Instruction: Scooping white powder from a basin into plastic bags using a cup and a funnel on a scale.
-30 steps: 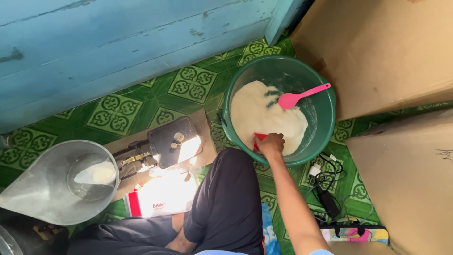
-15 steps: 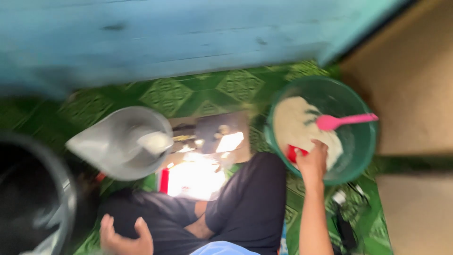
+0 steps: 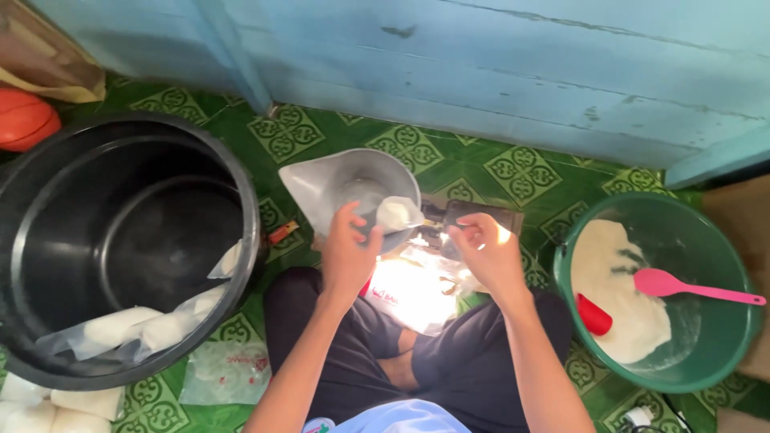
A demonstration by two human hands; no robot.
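the person sits cross-legged on the green patterned floor, facing a pale blue wooden wall. the left hand is raised in front of the knees, its grip closed around a small white filled bag, which sits pinched between thumb and fingers just at the near rim of a grey plastic jug. the jug stands on the floor directly ahead of the person, spout pointing to the left, and the bag overlaps its rim. the right hand hovers just beside the bag, to its right, fingers curled loosely; whether its grip holds anything cannot be told, since bright glare washes out the spot beneath it. under that hand lies a small dark device on the floor, partly hidden.

at the left a large black tub fills much of the floor, with clear plastic bags of white filling draped over its near rim. more white bags lie at the bottom left corner, and an empty flat clear bag lies near the left knee. at the right stands a green basin holding white batter, a pink spatula resting across it and a red scoop at its near-left wall. an orange ball sits in the far left corner.
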